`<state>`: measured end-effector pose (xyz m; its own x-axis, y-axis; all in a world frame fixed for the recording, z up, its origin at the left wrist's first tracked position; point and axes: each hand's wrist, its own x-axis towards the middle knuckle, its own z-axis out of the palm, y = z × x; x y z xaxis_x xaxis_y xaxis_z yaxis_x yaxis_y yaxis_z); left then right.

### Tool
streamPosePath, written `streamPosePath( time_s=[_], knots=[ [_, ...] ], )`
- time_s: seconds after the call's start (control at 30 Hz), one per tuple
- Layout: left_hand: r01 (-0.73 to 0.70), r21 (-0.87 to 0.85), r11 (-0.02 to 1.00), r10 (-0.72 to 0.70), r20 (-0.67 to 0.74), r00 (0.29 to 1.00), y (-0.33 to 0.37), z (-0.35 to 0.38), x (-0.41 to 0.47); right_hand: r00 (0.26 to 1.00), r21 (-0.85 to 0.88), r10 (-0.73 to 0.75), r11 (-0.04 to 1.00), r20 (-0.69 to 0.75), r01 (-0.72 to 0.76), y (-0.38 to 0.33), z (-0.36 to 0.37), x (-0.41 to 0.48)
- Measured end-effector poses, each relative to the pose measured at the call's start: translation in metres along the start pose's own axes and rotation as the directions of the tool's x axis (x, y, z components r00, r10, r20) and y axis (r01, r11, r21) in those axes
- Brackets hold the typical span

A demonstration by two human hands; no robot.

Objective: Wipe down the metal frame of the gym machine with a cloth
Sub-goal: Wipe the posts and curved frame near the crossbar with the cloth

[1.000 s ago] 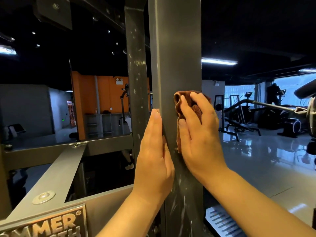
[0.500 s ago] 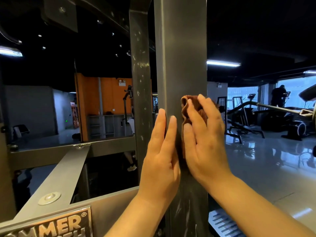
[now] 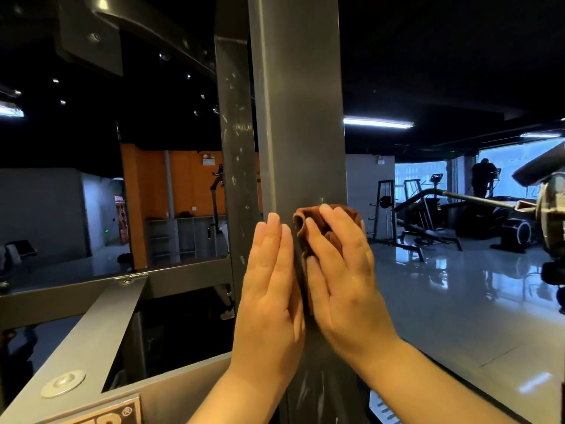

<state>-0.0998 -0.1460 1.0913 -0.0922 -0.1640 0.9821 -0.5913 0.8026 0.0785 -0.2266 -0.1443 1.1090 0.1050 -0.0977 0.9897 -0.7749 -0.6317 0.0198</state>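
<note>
At the middle of the view a wide grey upright post (image 3: 299,117) of the gym machine's metal frame runs from bottom to top, its lower face streaked with pale scuffs. A bunched brown cloth (image 3: 302,224) sits against the front of this post, about halfway up the picture. The right hand (image 3: 342,270) lies flat over the cloth, fingers straight and slightly spread, pressing it onto the metal; folds of fabric stick out above and to the left of the fingertips. The left hand (image 3: 269,286) is released and holds nothing: its fingers are straight and together, laid flat along the post's left edge, just beside the cloth and touching the right hand lower down.

Behind the post on the left stands a narrower second upright (image 3: 235,148), flecked with chips. A horizontal crossbeam (image 3: 76,286) meets it, and a sloping beam (image 3: 91,341) carries a round bolt (image 3: 63,383) near a partly cut-off label plate (image 3: 113,414). Further back are an orange wall (image 3: 189,182), a glossy floor (image 3: 458,301), a ceiling light (image 3: 377,122), other gym equipment, a weight plate (image 3: 550,215) at the right edge and a distant person (image 3: 483,179) by the windows
</note>
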Motion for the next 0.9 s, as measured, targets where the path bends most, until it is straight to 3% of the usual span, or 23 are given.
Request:
streamPosePath(
  time_s=[0.17,0.23,0.5,0.63,0.8,0.9],
  knots=[
    [-0.009,0.048,0.999,0.008,0.014,1.000,0.003,-0.006,0.007,0.978,-0.063,-0.123,0.989,0.167,0.135,0.008,-0.007,-0.053],
    [0.027,-0.005,1.000,-0.027,0.008,1.000,0.003,-0.007,0.014,0.968,-0.079,-0.158,0.981,0.195,0.176,0.016,-0.012,-0.048],
    [0.017,-0.039,0.999,-0.016,0.010,1.000,0.002,-0.001,0.012,0.996,0.026,0.083,0.996,-0.028,-0.082,0.007,-0.008,0.046],
    [0.014,-0.070,0.997,-0.015,-0.009,1.000,0.001,0.001,0.010,0.999,-0.041,-0.038,0.998,0.003,0.038,0.007,0.000,0.004],
    [-0.003,-0.070,0.998,0.003,-0.008,1.000,0.001,0.001,0.008,0.958,-0.077,-0.215,0.969,0.189,0.233,0.024,-0.011,-0.061],
    [0.014,-0.074,0.997,-0.016,-0.016,1.000,0.002,0.001,0.004,0.954,-0.017,-0.226,0.972,0.195,0.234,0.029,-0.020,-0.040]
  ],
)
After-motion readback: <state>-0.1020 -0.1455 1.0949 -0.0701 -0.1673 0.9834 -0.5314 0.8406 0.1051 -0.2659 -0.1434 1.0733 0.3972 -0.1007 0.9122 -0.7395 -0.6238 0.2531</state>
